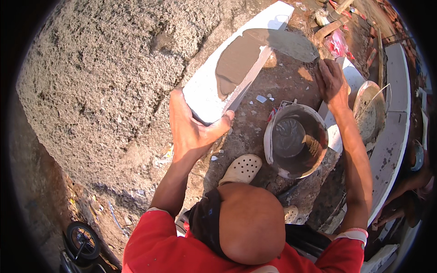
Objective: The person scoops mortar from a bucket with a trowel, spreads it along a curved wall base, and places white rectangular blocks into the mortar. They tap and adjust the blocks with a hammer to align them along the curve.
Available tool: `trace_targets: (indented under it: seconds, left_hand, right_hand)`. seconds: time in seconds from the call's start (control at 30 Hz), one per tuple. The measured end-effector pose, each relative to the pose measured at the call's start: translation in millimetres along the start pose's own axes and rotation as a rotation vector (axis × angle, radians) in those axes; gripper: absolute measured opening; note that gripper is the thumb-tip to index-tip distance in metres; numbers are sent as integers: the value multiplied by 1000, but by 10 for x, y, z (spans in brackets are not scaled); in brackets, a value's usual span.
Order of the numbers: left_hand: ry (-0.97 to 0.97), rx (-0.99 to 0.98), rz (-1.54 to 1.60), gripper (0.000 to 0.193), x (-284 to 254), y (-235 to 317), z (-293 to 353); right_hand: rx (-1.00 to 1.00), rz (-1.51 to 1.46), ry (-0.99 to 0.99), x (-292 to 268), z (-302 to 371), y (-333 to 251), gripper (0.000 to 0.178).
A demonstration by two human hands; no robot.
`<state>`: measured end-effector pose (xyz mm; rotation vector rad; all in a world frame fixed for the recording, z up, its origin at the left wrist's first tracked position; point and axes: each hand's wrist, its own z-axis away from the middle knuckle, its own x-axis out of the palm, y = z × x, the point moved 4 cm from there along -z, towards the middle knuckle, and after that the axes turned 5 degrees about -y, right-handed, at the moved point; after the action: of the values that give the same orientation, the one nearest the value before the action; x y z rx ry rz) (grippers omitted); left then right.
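A long white block (205, 86), tilted, is gripped at its near end by my left hand (193, 127), thumb on one side and fingers on the other. Wet grey-brown mortar (236, 63) coats part of its upper face. My right hand (333, 84) is closed around a trowel, whose handle is mostly hidden by the fingers. The trowel's broad grey blade (293, 45) reaches left over the block and touches the mortar. Below my right hand stands a bucket (268, 141) with wet mortar at its bottom.
A rough heap of grey sandy material (114, 68) fills the left. Beside my right forearm sits a round mortar-stained container (371, 113), with a pale block wall (396, 91) beyond. My clog (241, 168) is near the bucket. Another person's arm (405, 186) shows far right; a wheel (83, 240) lower left.
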<state>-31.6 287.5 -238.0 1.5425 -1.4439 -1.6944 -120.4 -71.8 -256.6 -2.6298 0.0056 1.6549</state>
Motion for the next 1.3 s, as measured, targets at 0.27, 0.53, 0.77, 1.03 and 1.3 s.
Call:
trace_targets:
  seconds: [0.27, 0.53, 0.77, 1.03, 1.3]
  left_hand:
    - [-1, 10, -70, 68, -40, 38, -46]
    - [-8, 13, -82, 69, -16, 125, -55]
    - [5, 80, -122, 67, 5, 65, -58]
    - [5, 40, -114, 70, -9, 70, -42]
    - [-1, 98, -132, 69, 20, 80, -55]
  right_hand:
    - [189, -258, -27, -484, 430, -330, 33]
    - [-87, -303, -144, -561, 242, -1047, 42]
    - [-32, -385, -212, -1027, 323, -875, 36]
    - [-93, -367, -225, -906, 102, -981, 38]
    - [-61, -239, -167, -755, 47, -677, 39]
